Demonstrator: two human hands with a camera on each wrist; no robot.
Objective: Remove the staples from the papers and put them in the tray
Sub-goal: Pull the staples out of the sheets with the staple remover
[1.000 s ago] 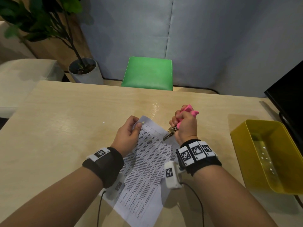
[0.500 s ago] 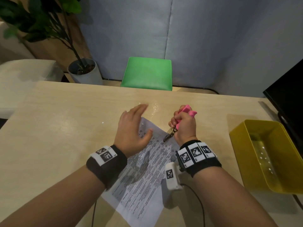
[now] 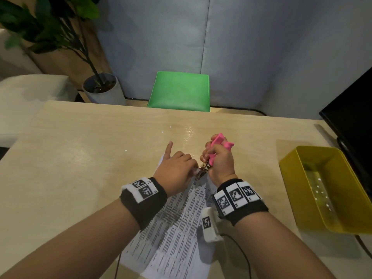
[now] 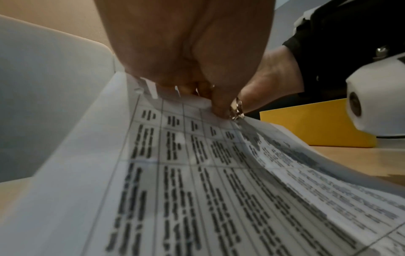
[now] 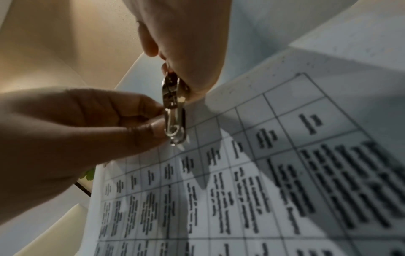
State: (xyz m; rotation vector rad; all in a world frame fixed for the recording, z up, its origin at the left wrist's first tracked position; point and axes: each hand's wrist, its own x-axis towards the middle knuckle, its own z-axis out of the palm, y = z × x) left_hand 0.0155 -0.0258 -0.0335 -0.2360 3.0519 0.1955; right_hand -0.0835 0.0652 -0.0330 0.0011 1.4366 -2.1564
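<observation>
Printed papers lie at an angle on the wooden table. My right hand grips a pink staple remover, whose metal tip sits at the papers' top corner. My left hand pinches the papers' top edge between thumb and forefinger, right against that metal tip, with one finger sticking out. I cannot make out the staple itself. In the left wrist view the top sheet curves up near the pinch. The yellow tray stands to the right, apart from both hands.
A black monitor stands behind the tray at the right edge. A green chair and a potted plant are beyond the table's far edge. A cable trails from my right wrist.
My left hand let go of the papers' left corner, lifted with fingers spread, then came right and pinched the edge beside the remover's tip. My right hand stayed nearly still.
</observation>
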